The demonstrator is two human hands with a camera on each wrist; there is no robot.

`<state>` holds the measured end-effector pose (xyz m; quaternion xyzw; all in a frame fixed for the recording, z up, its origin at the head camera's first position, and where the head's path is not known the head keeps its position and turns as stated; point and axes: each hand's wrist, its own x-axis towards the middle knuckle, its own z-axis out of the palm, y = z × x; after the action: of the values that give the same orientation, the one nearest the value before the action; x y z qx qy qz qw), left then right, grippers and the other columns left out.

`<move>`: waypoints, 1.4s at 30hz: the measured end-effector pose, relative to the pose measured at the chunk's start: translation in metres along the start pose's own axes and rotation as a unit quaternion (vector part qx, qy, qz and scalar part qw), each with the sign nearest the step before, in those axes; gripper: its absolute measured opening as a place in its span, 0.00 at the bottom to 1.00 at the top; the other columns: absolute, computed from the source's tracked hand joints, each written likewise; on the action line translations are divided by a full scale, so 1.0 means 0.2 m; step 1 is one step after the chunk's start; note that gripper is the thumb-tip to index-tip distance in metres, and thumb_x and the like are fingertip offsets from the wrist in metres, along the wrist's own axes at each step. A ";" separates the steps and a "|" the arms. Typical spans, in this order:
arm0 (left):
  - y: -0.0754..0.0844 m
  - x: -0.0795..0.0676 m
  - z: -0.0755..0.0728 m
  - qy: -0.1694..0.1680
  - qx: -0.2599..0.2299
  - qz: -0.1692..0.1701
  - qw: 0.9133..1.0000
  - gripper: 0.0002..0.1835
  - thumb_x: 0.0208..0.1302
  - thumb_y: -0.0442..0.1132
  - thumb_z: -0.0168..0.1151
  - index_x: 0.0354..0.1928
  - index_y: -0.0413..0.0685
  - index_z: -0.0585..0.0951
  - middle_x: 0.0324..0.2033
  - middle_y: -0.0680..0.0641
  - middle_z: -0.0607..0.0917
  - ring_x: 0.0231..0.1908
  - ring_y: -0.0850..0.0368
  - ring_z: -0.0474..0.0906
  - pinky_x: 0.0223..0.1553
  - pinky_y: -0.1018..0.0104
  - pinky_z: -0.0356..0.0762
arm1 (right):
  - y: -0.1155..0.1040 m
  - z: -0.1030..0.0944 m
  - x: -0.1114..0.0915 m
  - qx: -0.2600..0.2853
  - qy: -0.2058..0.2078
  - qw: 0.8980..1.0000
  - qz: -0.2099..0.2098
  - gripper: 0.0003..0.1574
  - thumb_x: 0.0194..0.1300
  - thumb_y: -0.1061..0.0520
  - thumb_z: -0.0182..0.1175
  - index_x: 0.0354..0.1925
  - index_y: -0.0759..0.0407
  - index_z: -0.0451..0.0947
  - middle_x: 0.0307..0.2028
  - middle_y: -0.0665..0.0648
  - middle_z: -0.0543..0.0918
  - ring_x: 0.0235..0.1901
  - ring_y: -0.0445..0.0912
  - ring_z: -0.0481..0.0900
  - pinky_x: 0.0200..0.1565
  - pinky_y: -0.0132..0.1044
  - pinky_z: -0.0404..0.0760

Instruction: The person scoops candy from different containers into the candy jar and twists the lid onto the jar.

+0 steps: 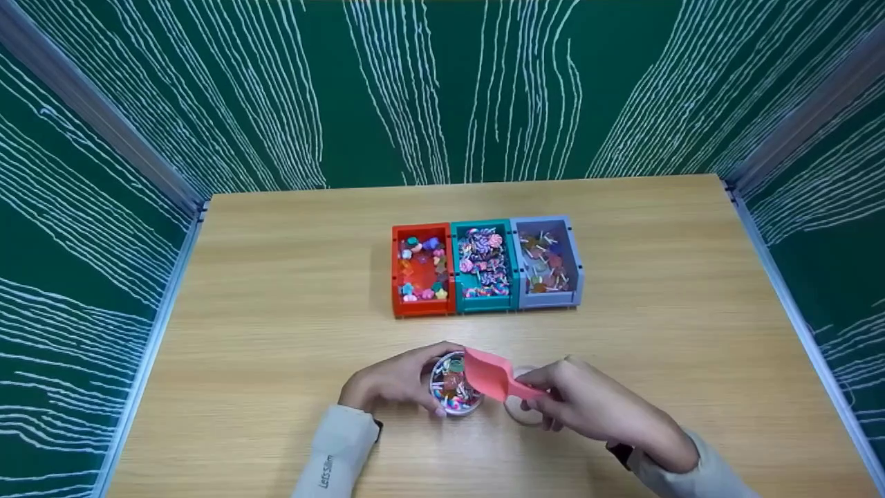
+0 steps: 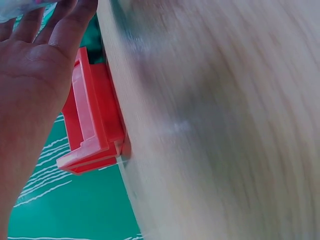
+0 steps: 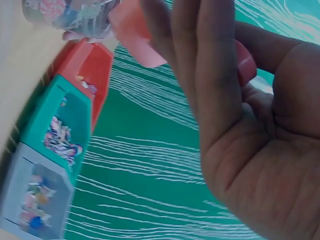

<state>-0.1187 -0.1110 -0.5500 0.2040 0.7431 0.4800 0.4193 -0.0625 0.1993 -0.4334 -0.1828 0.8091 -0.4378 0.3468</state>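
My left hand (image 1: 395, 382) curls its fingers and thumb round a clear round jar (image 1: 455, 398). Small colourful pieces, some like tiny lollipops and swirled candies, fill the jar. In the right wrist view, the transparent side of the jar (image 3: 75, 20) shows these pieces through it. My right hand (image 1: 591, 404) grips the handle of a pink scoop (image 1: 486, 375). The scoop's blade is tilted at the jar's right rim and overlaps it in the head view. Partly hidden under the scoop and right hand, a clear round lid (image 1: 518, 411) lies on the table.
Beyond the hands, three joined bins stand in a row: red (image 1: 424, 308), teal (image 1: 487, 303) and lavender (image 1: 551, 299), each with small colourful pieces inside. Green walls with white lines (image 1: 387, 90) bound the wooden table (image 1: 290, 277) at the back and sides.
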 end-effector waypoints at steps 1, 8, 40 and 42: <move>0.00 0.00 0.00 0.000 -0.002 0.001 1.000 0.48 0.55 0.41 0.84 0.74 0.79 0.70 0.69 0.65 0.74 0.71 0.55 0.65 0.77 0.46 0.59 | 0.02 0.00 0.00 0.017 0.002 1.000 -0.006 0.15 0.75 0.68 0.59 0.56 0.68 0.86 0.33 0.52 0.87 0.26 0.41 0.83 0.30 0.31 0.85; -0.01 -0.01 0.00 -0.006 -0.014 0.023 1.000 0.51 0.54 0.37 0.84 0.76 0.76 0.69 0.70 0.65 0.74 0.72 0.56 0.65 0.78 0.47 0.57 | 0.16 -0.04 0.00 0.170 0.011 0.985 -0.027 0.22 0.75 0.70 0.55 0.64 0.79 0.76 0.41 0.66 0.91 0.32 0.44 0.89 0.36 0.39 0.90; -0.06 0.05 -0.17 0.495 -0.143 0.110 0.850 0.19 0.75 0.31 0.62 0.64 0.34 0.77 0.60 0.37 0.82 0.55 0.46 0.80 0.56 0.64 0.79 | 0.51 -0.25 0.03 0.428 0.199 0.877 0.088 0.39 0.81 0.59 0.57 0.78 0.74 0.54 0.50 0.52 0.92 0.44 0.44 0.91 0.48 0.35 0.88; -0.05 0.07 -0.18 0.498 -0.134 0.087 0.852 0.21 0.76 0.33 0.63 0.67 0.36 0.75 0.63 0.38 0.80 0.57 0.45 0.80 0.60 0.59 0.79 | 0.52 -0.25 0.05 0.431 0.205 0.874 0.093 0.38 0.80 0.59 0.58 0.78 0.73 0.56 0.49 0.52 0.92 0.44 0.45 0.91 0.47 0.35 0.88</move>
<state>-0.1546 -0.1253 -0.5568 -0.0574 0.7599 0.6469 -0.0271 -0.1045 0.2806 -0.5052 0.1545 0.6068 -0.7362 0.2568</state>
